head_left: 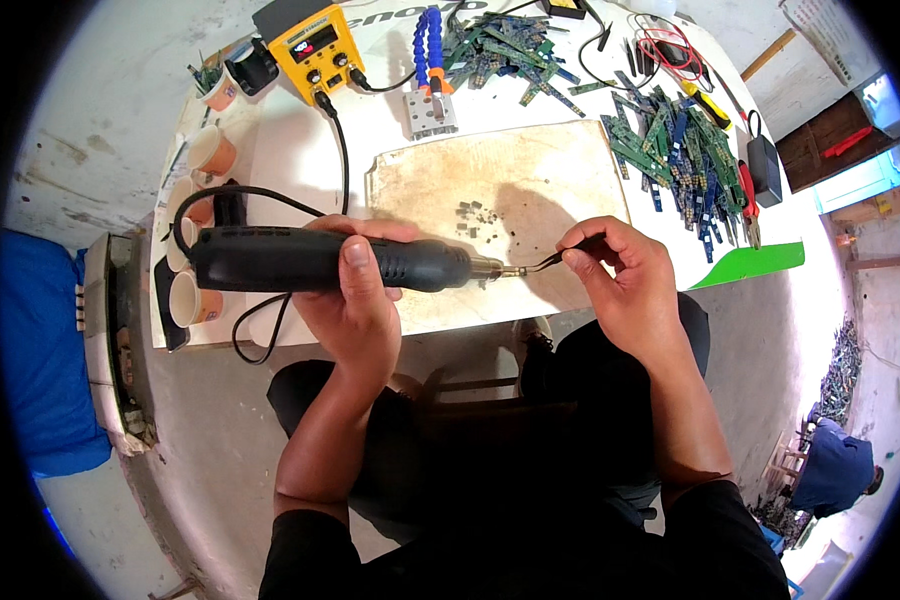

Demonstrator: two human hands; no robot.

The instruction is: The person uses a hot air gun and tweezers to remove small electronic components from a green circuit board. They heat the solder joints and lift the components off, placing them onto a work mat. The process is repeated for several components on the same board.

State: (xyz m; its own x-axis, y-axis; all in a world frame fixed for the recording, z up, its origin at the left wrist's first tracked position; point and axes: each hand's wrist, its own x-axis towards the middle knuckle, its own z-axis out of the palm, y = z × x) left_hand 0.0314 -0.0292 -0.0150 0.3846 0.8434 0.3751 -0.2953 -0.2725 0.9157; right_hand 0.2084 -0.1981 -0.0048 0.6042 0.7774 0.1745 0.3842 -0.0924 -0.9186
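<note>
My left hand (360,295) is wrapped round the thick black handle of a hot air gun (270,260), held level above the near edge of the table. Its metal nozzle (485,269) points right. In a pinch, my right hand (630,285) grips dark tweezers (552,261), whose tips reach to the nozzle's end. Whether the tips hold a small part or touch the nozzle is too small to tell. Beyond the nozzle, small dark chips (478,217) lie scattered on a stained tan board (415,180).
A yellow control station (315,50) stands far left, cabled. Paper cups (210,152) line the left edge. Narrow circuit boards (675,150) are heaped at right, with more boards (500,50) behind. Red-handled pliers (750,200) lie far right. A blue jointed hose (428,45) stands upright. Another person (835,465) is lower right.
</note>
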